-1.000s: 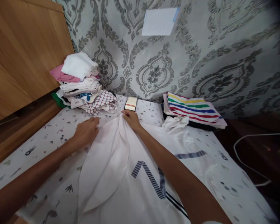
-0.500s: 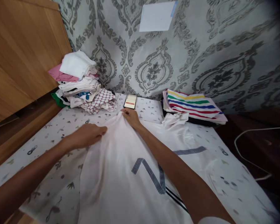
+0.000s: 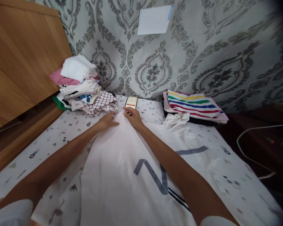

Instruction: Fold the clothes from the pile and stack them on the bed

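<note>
Fingers of the left hand [image 3: 108, 121] are curled down onto the far edge of the white garment [image 3: 122, 175], just above the middle of the frame, and the cloth is pinched there. Fingers of the right hand [image 3: 131, 116] are closed on the same edge just beside them, so the fold's tip is gripped from both sides, the two hands nearly touching. From that peak the garment is spread toward the bottom of the frame, over the printed bedsheet [image 3: 61, 138], with a dark striped zigzag [image 3: 153, 175] seen between the forearms.

Just beyond the fingertips a phone [image 3: 131, 102] is lying on the sheet, screen up. To the upper left a pile of folded clothes [image 3: 81, 84] is stacked against the wooden headboard [image 3: 21, 59]; at right of centre a striped folded cloth [image 3: 193, 105] is resting near the wall, with a crumpled white piece [image 3: 176, 119] in front of it. A white cable [image 3: 250, 147] is looped at the right edge.

A risk is judged here: the grip is narrow, so the edge could slip and the fold could fall open. The phone is close enough to be nudged if the cloth is pushed farther. The left pile looks tilted and could be toppled by a brush of the arm.
</note>
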Available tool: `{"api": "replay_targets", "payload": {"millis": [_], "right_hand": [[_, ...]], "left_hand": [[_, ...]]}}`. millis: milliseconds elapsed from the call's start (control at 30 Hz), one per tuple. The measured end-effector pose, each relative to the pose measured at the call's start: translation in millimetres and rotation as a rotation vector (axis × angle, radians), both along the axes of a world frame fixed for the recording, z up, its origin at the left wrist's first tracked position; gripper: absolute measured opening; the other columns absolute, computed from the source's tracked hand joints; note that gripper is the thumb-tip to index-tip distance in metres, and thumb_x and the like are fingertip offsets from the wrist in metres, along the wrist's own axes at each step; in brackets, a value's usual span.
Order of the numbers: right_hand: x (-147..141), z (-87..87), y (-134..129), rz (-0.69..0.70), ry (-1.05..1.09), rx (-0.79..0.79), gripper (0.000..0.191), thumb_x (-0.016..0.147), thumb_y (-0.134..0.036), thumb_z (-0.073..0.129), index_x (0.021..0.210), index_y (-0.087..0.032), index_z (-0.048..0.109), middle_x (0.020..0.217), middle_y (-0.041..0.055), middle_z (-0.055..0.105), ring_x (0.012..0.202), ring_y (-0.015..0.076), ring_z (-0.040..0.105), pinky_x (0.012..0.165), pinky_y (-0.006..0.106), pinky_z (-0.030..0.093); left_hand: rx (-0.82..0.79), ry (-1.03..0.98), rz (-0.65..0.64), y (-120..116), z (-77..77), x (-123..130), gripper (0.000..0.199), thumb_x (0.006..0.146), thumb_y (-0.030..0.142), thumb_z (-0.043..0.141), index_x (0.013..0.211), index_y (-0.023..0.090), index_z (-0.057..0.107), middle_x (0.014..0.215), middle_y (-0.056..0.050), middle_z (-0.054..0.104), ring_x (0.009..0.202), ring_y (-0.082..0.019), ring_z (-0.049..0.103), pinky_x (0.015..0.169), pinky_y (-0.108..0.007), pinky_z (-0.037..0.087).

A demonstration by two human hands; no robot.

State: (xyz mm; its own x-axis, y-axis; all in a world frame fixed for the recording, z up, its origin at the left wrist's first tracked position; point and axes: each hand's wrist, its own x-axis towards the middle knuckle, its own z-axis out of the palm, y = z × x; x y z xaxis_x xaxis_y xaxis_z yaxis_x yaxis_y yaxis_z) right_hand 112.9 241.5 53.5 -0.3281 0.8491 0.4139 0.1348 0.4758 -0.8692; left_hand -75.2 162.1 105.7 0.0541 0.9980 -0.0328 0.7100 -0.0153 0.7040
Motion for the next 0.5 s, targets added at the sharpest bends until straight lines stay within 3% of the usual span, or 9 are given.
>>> {"api": "replay_targets", "payload": {"millis": [100, 167, 367, 433, 500], "right_hand": [[-1, -2.2, -1, -0.022, -0.031, 0.011, 0.034, 0.079, -0.029, 0.06, 0.11, -0.021, 0.073, 0.084, 0.0009, 0.072, 0.073, 0.0155, 0.062, 0.071, 0.03, 0.049], [-3, -3.4, -2, -0.042, -0.072, 0.015, 0.03, 0.079, -0.023, 0.06, 0.105, -0.022, 0.075, 0.082, 0.0007, 0.071, 0.073, 0.0167, 0.061, 0.074, 0.032, 0.05], [-7, 7.0, -12, -0.119, -0.219, 0.055, 0.028, 0.077, -0.007, 0.059, 0.095, -0.023, 0.075, 0.091, 0.007, 0.071, 0.098, 0.0282, 0.06, 0.098, 0.048, 0.043], [-11, 17.8, -27, -0.171, -0.284, 0.141, 0.026, 0.076, -0.006, 0.059, 0.093, -0.02, 0.073, 0.097, 0.0099, 0.07, 0.105, 0.0311, 0.057, 0.101, 0.05, 0.041], [-18, 31.0, -55, -0.16, -0.311, 0.176, 0.018, 0.079, -0.008, 0.06, 0.089, -0.02, 0.07, 0.094, 0.0089, 0.069, 0.1, 0.0293, 0.06, 0.095, 0.048, 0.045]], "left_hand": [[-0.008, 0.041, -0.052, 6, 1.3, -4, 0.017, 0.062, 0.031, 0.071, 0.071, 0.019, 0.064, 0.07, -0.001, 0.061, 0.07, -0.021, 0.058, 0.063, -0.028, 0.038], [-0.001, 0.051, -0.045, 5, 3.0, -12, 0.015, 0.062, 0.029, 0.069, 0.06, 0.02, 0.057, 0.062, 0.002, 0.054, 0.066, -0.019, 0.053, 0.06, -0.027, 0.033], [0.006, 0.061, 0.003, -3, 3.6, -18, 0.013, 0.073, 0.03, 0.064, 0.073, 0.018, 0.059, 0.068, 0.003, 0.05, 0.07, -0.016, 0.048, 0.062, -0.026, 0.031], [-0.004, 0.102, 0.027, -4, 3.1, -15, 0.012, 0.076, 0.028, 0.063, 0.08, 0.016, 0.061, 0.073, 0.001, 0.053, 0.071, -0.016, 0.049, 0.063, -0.026, 0.032], [-0.017, 0.149, 0.055, -4, 3.4, -11, 0.012, 0.076, 0.024, 0.064, 0.083, 0.015, 0.063, 0.076, 0.0, 0.056, 0.073, -0.016, 0.05, 0.063, -0.025, 0.033]]}}
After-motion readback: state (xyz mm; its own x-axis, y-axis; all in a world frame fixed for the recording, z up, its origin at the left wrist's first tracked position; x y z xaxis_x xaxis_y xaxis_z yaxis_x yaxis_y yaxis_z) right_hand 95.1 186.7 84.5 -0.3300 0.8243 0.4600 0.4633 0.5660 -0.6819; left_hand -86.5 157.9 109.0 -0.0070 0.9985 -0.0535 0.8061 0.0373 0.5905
